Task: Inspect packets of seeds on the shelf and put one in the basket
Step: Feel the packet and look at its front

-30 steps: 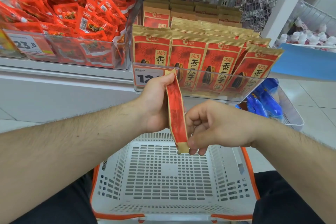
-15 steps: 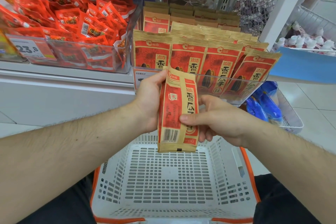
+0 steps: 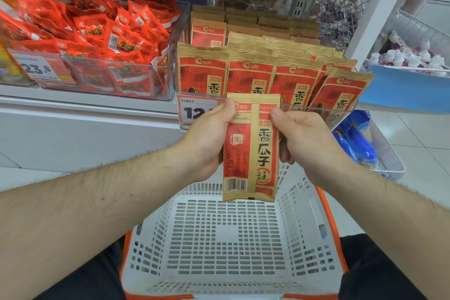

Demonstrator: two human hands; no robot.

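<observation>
Holding one seed packet (image 3: pixel 250 148) upright between both hands, the person has its back face toward them: barcode at lower left, printed panel above it. Left hand (image 3: pixel 209 139) is closed on the packet's left edge, thumb pressed near the top corner. Right hand (image 3: pixel 299 139) is closed on the right edge, thumb on the face, fingers curled behind. The packet hangs in the air just in front of the clear shelf bin (image 3: pixel 341 107) and above the far end of the basket (image 3: pixel 219 238), touching neither.

Basket: white, slotted, orange-rimmed, nothing visible inside. It sits low in front of the person; what supports it cannot be told.

Judged stage: inspection in progress, packet not yet placed.

Risks noted:
- The packet's lower edge is over the far wall of the basket, not its middle. Released from here, it could catch the rim and tip outward to the floor.
- The hold is on the edges only and the film looks slick. If one hand lets go to reach elsewhere, the packet may pivot and slip.
- The remaining packets (image 3: pixel 292 85) stand close behind, the rightmost leaning out. A hand drifting forward could knock them over the bin's front lip.
- The price tag (image 3: pixel 194 109) is partly covered by the left hand, so a misread is possible.
</observation>
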